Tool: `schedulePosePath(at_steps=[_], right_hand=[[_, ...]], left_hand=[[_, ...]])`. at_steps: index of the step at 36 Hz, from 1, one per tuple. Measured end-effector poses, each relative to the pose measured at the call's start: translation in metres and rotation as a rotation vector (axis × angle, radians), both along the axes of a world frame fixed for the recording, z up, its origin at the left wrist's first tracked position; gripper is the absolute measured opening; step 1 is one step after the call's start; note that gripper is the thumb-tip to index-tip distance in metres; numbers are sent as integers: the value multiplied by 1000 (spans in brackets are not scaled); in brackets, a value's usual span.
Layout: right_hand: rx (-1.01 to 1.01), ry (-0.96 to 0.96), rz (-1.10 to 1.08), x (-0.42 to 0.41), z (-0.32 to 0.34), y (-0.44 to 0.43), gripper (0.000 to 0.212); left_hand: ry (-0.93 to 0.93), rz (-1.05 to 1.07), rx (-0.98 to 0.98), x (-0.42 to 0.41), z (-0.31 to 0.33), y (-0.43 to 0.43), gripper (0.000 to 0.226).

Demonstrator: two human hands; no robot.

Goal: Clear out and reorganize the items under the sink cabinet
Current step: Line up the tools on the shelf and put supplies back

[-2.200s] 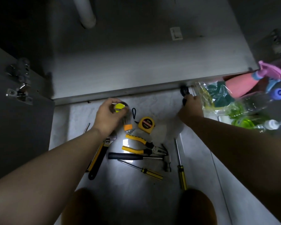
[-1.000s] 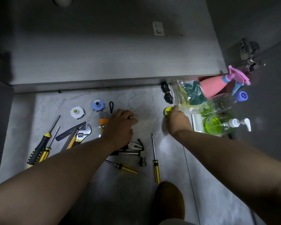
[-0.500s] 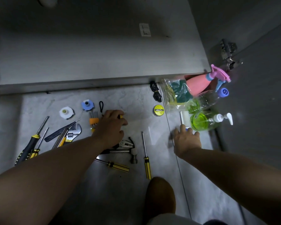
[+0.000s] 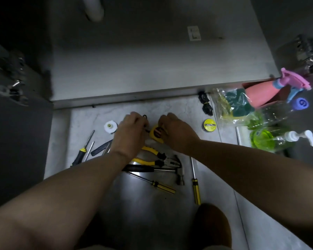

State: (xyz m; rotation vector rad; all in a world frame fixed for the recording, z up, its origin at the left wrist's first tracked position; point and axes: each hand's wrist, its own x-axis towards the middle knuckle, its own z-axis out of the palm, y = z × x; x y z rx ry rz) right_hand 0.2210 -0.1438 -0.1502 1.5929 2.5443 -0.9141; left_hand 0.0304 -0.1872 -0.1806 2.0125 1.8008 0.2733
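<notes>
Yellow tape measure [image 4: 156,135] lies on the tiled floor [image 4: 152,204], near the front edge of the sink cabinet [image 4: 152,73], between both hands. The right hand [image 4: 177,136] curls its fingers against the case. The left hand [image 4: 130,134] seems to pinch its black strap, though blur hides the fingertips.

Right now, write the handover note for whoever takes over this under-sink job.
Left hand: at the tape measure, its grip hidden and blurred.
Right hand: fingers curled on the tape measure.
Things: pliers, hammer and screwdrivers lie on the floor by the hands; spray bottle, soap bottle and sponge bag are to the right.
Done: items are out in front of the cabinet.
Left: sort them and put them back.
</notes>
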Motion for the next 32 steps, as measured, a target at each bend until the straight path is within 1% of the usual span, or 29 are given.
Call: schedulePosePath(at_steps=[2,4,6,7,9,13,15,17,20,23,28,30,32], right_hand=[[-19,72,-27,-17,-5,6,31],[-45,131,-48,-34,-10,11,38],[-62,157,-58,-50,-14,16,44],[-69,172,-60,-58,-16,17,44],[-72,203,-59,-71,-18,17,44],[-59,179,-33,-91,-24,17,46],[-52,131,-26,-100,-25,18,37],[-13,76,-38,-105,-26,19,27],[23,57,-59,-104,-22,22,20],[31,74,-101,-94,-15,25,19],[51,175,-327,-53,-5,31,14],[71,132,-390,-31,-6,37,10],[85,63,-472,-12,-9,44,11]], left_hand=[[16,192,76,-18,5,-2,31],[107,311,120,-35,6,-7,36],[181,386,74,-51,3,-10,45],[171,431,24,-57,2,-11,49],[93,506,-55,-68,-3,-14,45],[-143,602,-124,-75,-11,-16,24],[-217,636,-132,-74,-11,-15,20],[-241,639,-151,-73,-11,-13,19],[-230,615,-176,-73,-12,-8,22],[-214,623,-195,-74,-12,-2,19],[-312,645,-163,-68,-12,3,16],[-398,672,-145,-62,-10,7,18],[-495,685,-176,-55,-9,12,20]])
